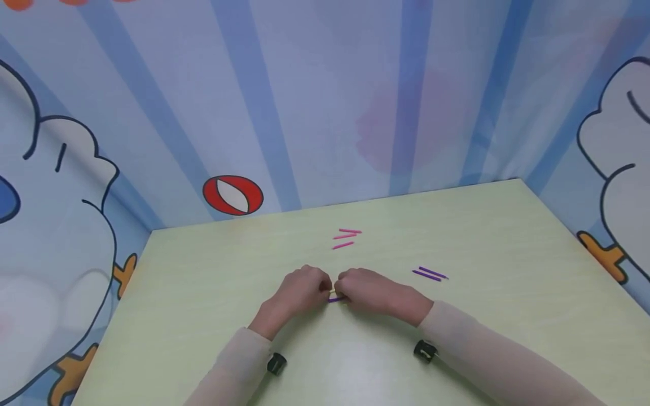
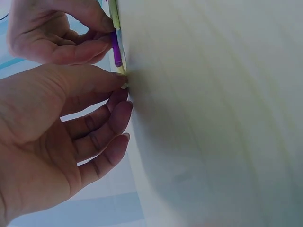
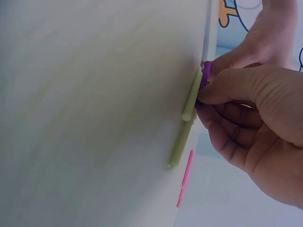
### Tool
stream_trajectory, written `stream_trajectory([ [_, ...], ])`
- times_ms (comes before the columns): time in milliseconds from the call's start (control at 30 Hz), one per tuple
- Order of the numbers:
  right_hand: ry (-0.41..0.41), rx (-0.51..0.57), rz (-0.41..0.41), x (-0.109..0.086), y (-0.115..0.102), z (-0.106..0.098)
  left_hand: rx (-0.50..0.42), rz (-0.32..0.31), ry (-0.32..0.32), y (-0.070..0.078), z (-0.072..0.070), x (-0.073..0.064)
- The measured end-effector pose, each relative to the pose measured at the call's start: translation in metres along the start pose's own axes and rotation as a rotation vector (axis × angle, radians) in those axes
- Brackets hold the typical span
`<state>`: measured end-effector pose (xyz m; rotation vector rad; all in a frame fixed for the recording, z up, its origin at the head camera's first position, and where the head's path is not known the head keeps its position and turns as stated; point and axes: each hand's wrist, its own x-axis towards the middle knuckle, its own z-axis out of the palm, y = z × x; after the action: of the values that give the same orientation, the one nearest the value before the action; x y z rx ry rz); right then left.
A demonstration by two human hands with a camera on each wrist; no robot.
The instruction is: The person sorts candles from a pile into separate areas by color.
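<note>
Near the middle of the table, both hands work close together over a small group of thin, crayon-like sticks. My left hand [image 1: 304, 288] pinches the end of a yellow stick [image 2: 121, 71] between thumb and fingertips. Beside it, my right hand [image 1: 369, 289] has thumb and fingers on a purple stick [image 3: 205, 73], seen on both sides of the thumb in the right wrist view. Two yellow-green sticks [image 3: 191, 97] lie next to the right fingertips, roughly end to end. The fingers hide part of the group.
Several pink sticks [image 1: 343, 237] lie farther back on the pale table [image 1: 203, 282]. Two purple sticks [image 1: 429, 274] lie to the right of the right hand. A printed, striped backdrop [image 1: 325, 113] stands along the table's back and sides.
</note>
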<state>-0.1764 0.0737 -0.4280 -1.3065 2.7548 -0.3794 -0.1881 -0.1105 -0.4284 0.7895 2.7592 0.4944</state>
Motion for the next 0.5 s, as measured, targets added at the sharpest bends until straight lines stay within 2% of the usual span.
stream_trajectory([
  [333,0.087,0.012,0.044,-0.009,0.007,-0.003,-0.004,-0.002,0.007,-0.001,0.001,0.000],
  [500,0.173,0.022,0.041,-0.016,0.010,-0.005,-0.013,-0.003,0.008,-0.001,0.002,0.000],
])
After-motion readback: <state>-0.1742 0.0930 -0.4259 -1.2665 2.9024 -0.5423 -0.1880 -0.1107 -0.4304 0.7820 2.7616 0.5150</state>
